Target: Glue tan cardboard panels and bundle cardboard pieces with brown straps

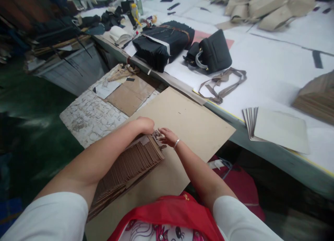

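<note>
A long stack of thin brown pieces [130, 161] lies on its side on a tan board, its many edges facing up. At its far end is a bunched brown cloth strip [163, 147]. My left hand [146, 125] is closed at this end; its fingers are mostly hidden behind the back of the hand, around the strip. From the right, my right hand [168, 136], with a bracelet at the wrist, meets the same strip with bent fingers. Both hands are close together, just above the stack's end.
The tan board [203, 124] abuts the long white table [271, 84]. On that table are a tied black bundle [161, 42], a black handbag [215, 51], loose brown straps [224, 81] and pale panels [281, 128]. A grey bin [75, 67] stands left; a red stool-like object [240, 189] sits below right.
</note>
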Motion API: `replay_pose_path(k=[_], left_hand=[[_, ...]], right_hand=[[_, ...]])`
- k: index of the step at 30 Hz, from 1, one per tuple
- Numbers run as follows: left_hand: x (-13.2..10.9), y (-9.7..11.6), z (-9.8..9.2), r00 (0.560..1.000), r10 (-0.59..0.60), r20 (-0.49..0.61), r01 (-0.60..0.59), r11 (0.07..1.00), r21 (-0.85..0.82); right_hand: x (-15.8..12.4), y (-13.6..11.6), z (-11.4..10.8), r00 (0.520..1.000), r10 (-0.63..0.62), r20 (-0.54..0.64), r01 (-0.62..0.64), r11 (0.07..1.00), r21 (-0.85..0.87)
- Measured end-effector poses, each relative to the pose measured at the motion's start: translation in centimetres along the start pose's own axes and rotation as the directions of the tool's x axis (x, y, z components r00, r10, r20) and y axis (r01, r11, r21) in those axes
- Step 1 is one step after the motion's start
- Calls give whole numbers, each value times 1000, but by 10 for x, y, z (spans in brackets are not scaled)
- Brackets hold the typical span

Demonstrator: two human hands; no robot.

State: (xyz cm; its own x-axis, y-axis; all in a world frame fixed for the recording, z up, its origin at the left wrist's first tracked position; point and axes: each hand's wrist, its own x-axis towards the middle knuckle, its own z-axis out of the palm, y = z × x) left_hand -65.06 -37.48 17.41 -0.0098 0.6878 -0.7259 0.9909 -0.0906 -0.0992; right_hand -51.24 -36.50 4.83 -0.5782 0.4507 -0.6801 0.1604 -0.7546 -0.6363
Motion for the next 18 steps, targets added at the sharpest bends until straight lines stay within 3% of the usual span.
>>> replay_pose_path(k=[3,5,8,12,14,18], left_hand=[[12,2,-5,992,51,119,-58,997,52],[17,7,-5,982,78,170,-92,992,81],[23,15,-3,972,111,205,-131,987,89],[29,21,-4,961,182,207,-186,983,-1],[30,21,-6,960,192,203,-175,980,-99],[30,26,-3,967,175,187,-152,980,-130]], right_hand=[[10,2,-1,982,-20,187,43,992,-119],[11,-1,-10,967,-110,231,158,967,-200],[7,-8,-31,934,-326,146,357,865,-353],[-6,-16,-48,806,-591,-25,482,680,-553],[-13,-17,-49,731,-678,-80,505,616,-605],[-25,-17,-48,649,-759,-52,556,519,-650]])
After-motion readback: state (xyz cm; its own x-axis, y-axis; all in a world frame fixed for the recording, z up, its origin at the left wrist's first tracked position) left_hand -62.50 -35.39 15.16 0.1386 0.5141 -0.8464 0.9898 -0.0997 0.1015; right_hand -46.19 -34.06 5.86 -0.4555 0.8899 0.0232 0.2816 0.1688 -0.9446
